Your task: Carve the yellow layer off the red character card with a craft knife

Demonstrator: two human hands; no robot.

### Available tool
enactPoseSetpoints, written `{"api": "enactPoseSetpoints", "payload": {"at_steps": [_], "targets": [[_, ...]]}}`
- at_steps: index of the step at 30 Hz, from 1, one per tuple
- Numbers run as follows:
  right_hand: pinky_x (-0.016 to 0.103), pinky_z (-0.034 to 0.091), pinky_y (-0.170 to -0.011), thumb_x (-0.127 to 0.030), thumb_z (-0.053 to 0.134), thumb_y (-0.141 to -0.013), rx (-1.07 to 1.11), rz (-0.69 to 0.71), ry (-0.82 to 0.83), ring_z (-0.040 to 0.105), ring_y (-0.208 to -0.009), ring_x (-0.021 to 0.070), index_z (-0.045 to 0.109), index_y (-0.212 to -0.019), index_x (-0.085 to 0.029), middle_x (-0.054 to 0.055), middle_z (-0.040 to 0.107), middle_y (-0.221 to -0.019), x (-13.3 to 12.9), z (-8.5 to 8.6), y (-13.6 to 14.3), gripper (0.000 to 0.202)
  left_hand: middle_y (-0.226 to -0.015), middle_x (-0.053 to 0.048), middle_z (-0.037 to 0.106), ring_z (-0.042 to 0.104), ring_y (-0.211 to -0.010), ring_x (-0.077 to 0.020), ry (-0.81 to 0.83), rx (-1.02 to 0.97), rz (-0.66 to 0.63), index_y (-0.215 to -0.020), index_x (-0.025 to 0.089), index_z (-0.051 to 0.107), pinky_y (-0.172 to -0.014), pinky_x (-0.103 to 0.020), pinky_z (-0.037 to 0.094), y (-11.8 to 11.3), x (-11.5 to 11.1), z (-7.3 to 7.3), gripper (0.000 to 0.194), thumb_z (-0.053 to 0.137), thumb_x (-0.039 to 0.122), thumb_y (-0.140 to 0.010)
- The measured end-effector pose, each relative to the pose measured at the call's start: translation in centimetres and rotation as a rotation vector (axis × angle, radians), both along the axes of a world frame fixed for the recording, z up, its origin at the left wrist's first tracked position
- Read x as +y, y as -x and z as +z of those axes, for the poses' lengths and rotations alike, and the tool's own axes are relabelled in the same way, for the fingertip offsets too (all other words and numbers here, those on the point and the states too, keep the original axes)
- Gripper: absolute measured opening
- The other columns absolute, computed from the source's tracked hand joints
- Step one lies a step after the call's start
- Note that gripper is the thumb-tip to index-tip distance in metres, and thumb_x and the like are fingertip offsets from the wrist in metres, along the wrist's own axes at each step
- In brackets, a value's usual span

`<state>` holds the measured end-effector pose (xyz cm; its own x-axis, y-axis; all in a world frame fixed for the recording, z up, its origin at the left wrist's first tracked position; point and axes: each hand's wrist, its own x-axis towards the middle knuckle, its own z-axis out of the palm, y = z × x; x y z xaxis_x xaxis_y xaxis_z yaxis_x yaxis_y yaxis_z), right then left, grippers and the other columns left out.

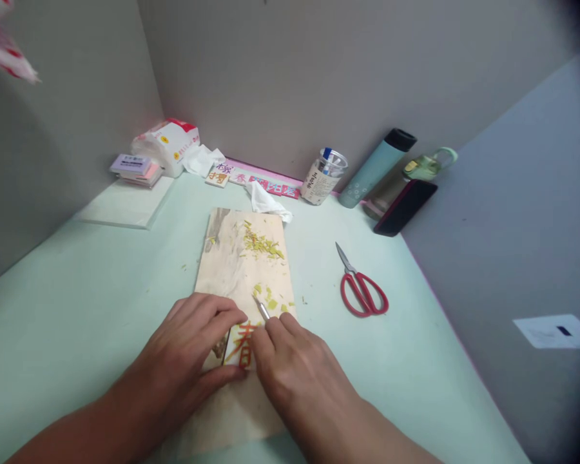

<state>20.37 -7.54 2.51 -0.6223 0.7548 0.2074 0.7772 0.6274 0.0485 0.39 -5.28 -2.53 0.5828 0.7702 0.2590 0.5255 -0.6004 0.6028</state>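
A small flat block with a red-orange character (242, 345) lies on the wooden board (222, 258) close to me. My left hand (188, 348) grips its left side, fingers at the upper edge and thumb at the lower one. In my right hand (290, 354), closed over the block's right side, is a slim silver carving knife (263, 310), its pointed tip directed up and away from me. That hand hides the knife's grip and part of the block. Yellow-green shavings (265, 245) are heaped toward the board's far end, with larger chips (271, 301) near the knife tip.
Red-handled scissors (362, 293) lie at right. Along the back stand a tissue pack (169, 145), finished-looking character blocks (273, 185), a clear cup of tools (325, 177), a blue bottle (377, 167) and a phone (406, 207). Crumpled tissue (268, 203) touches the board's far edge area.
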Motion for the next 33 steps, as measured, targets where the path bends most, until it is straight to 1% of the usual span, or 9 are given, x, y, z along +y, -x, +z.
{"api": "enactPoseSetpoints", "payload": {"at_steps": [3, 8, 10, 14, 17, 22, 28, 30, 33], "targets": [[0.033, 0.047, -0.053, 0.000, 0.069, -0.074, 0.011, 0.003, -0.001, 0.056, -0.064, 0.0215, 0.053, -0.081, -0.018, 0.002, 0.059, -0.073, 0.1, -0.1, 0.1, 0.025, -0.120, -0.002, 0.058, 0.051, -0.111, -0.0260, -0.003, -0.020, 0.030, -0.124, 0.027, 0.052, -0.093, -0.038, 0.042, -0.2, -0.1, -0.1, 0.046, 0.077, 0.024, -0.086], [0.035, 0.046, -0.058, -0.004, 0.068, -0.081, -0.049, 0.064, -0.021, 0.054, -0.069, 0.0233, 0.057, -0.088, -0.015, 0.005, 0.059, -0.078, 0.2, -0.1, -0.1, 0.017, -0.120, -0.002, 0.058, 0.051, -0.112, -0.0260, -0.008, -0.057, 0.042, -0.126, 0.027, 0.052, -0.095, -0.039, 0.039, -0.4, -0.2, -0.3, 0.038, 0.069, 0.025, -0.092], [0.034, 0.045, -0.060, -0.005, 0.068, -0.084, -0.018, 0.118, 0.060, 0.052, -0.071, 0.0214, 0.057, -0.089, -0.015, 0.004, 0.059, -0.080, 0.7, 0.4, -0.7, 0.015, -0.120, -0.002, 0.058, 0.051, -0.112, -0.0260, -0.002, -0.046, 0.027, -0.126, 0.027, 0.052, -0.096, -0.039, 0.039, -0.3, 0.0, -0.3, 0.035, 0.067, 0.028, -0.094], [0.027, 0.041, -0.062, -0.010, 0.064, -0.094, 0.033, 0.192, 0.377, 0.052, -0.076, 0.0166, 0.057, -0.091, -0.017, 0.002, 0.059, -0.085, 2.3, 1.8, -2.0, 0.011, -0.123, -0.002, 0.058, 0.050, -0.115, -0.0254, 0.013, -0.007, -0.027, -0.127, 0.028, 0.052, -0.097, -0.037, 0.039, 0.2, 0.2, 0.0, 0.033, 0.064, 0.033, -0.097], [0.026, 0.040, -0.064, -0.010, 0.059, -0.097, 0.003, 0.223, 0.466, 0.051, -0.077, 0.0154, 0.057, -0.089, -0.018, 0.001, 0.058, -0.086, 3.0, 2.3, -2.2, 0.012, -0.123, -0.002, 0.058, 0.050, -0.116, -0.0248, 0.011, 0.009, -0.030, -0.131, 0.028, 0.050, -0.098, -0.037, 0.039, 0.3, 0.2, 0.2, 0.037, 0.065, 0.031, -0.097], [0.030, 0.046, -0.076, -0.013, 0.053, -0.099, -0.019, 0.320, 0.470, 0.054, -0.083, 0.0181, 0.059, -0.095, -0.014, 0.006, 0.064, -0.092, 3.1, 2.8, -1.7, 0.008, -0.117, -0.001, 0.058, 0.052, -0.109, -0.0252, -0.013, 0.003, 0.030, -0.122, 0.026, 0.052, -0.093, -0.037, 0.039, -0.6, -0.1, 0.4, 0.054, 0.083, 0.020, -0.079], [0.028, 0.046, -0.079, -0.007, 0.051, -0.100, -0.115, 0.367, 0.571, 0.056, -0.087, 0.0164, 0.057, -0.095, -0.014, 0.006, 0.065, -0.099, 3.7, 4.8, -1.4, 0.011, -0.112, 0.000, 0.059, 0.053, -0.104, -0.0243, -0.004, -0.027, 0.067, -0.110, 0.026, 0.054, -0.090, -0.037, 0.040, -1.1, 0.0, 0.3, 0.050, 0.084, 0.010, -0.073], [0.029, 0.046, -0.077, -0.007, 0.052, -0.099, -0.136, 0.373, 0.533, 0.055, -0.085, 0.0174, 0.057, -0.096, -0.013, 0.007, 0.065, -0.098, 3.9, 5.0, -1.2, 0.009, -0.110, 0.001, 0.059, 0.053, -0.104, -0.0240, 0.008, -0.028, 0.072, -0.111, 0.027, 0.054, -0.090, -0.036, 0.040, -1.0, 0.0, 0.2, 0.053, 0.086, 0.011, -0.071], [0.033, 0.046, -0.071, -0.007, 0.056, -0.096, -0.201, 0.334, 0.379, 0.054, -0.082, 0.0209, 0.059, -0.099, -0.012, 0.007, 0.064, -0.094, 3.7, 4.6, -1.0, 0.006, -0.110, 0.001, 0.059, 0.053, -0.105, -0.0238, 0.024, -0.027, 0.068, -0.112, 0.027, 0.055, -0.091, -0.036, 0.041, -0.7, 0.0, 0.1, 0.059, 0.090, 0.012, -0.067]]}}
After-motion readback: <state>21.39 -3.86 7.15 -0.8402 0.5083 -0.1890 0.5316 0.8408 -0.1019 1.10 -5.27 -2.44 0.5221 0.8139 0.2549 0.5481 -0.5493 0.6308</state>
